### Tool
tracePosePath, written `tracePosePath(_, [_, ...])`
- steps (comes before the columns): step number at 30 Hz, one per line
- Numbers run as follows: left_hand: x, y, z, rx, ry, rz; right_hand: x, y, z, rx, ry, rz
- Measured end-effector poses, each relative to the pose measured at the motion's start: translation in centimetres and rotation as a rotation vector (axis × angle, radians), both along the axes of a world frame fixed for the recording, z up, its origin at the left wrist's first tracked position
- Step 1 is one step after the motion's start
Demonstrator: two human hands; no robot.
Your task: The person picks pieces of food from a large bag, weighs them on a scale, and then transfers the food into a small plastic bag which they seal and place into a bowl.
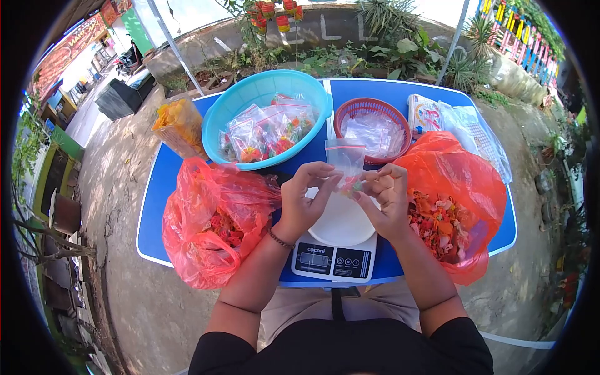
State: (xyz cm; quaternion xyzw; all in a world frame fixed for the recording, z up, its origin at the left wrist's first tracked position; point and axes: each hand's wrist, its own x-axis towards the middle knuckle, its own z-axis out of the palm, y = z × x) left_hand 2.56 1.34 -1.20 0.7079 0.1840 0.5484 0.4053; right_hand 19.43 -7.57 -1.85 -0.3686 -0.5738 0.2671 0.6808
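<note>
both hands (347,197) pinch small bag (347,159) between them

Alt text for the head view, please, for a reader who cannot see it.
Both hands, left hand and right hand, hold a small clear zip bag above a white digital scale on a blue table. Red plastic bags flank it; a blue basin of filled packets sits behind.

1 head-worn camera looks forward and steeply down through a wide fisheye lens, close above the blue rectangular folding table (162,181). The white digital kitchen scale (334,256) sits near the frame's centre, the person's lap at the bottom edge, roadside plants along the top.
</note>
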Motion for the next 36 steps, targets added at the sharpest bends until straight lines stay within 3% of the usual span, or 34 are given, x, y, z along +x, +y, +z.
tracePosePath(5, [-0.7,-0.5,3.0,0.281,0.148,-0.043,0.7,0.1,-0.1,-0.005,-0.142,-0.060])
tracePosePath(10, [-0.1,-0.4,2.1,0.253,0.138,-0.009,0.3,0.2,0.2,-0.003,-0.078,-0.103])
tracePosePath(13, [-0.2,-0.2,2.0,0.260,0.117,0.028,0.5,0.3,0.3,0.109,-0.259,-0.176])
tracePosePath(19, [-0.3,-0.3,2.3,0.233,0.129,0.019,0.7,0.1,0.2,0.011,-0.177,-0.101])
tracePosePath(23, [-0.4,-0.3,2.2,0.252,0.154,0.041,1.2,0.0,2.0,0.005,-0.401,-0.082])
tracePosePath(25, [-0.3,0.2,1.4,0.361,0.160,0.101,1.8,0.7,1.9,0.061,-0.494,-0.093])
tracePosePath(29, [-0.7,0.2,1.9,0.482,0.214,0.260,0.7,0.2,5.1,-0.058,-0.619,-0.102])
tracePosePath(34, [-1.1,1.1,1.0,0.452,0.256,0.444,-1.9,1.4,6.7,-0.200,-0.577,-0.073])
tracePosePath(36, [-1.2,1.3,1.0,0.404,0.267,0.568,-3.0,2.7,7.0,-0.113,-0.639,-0.101])
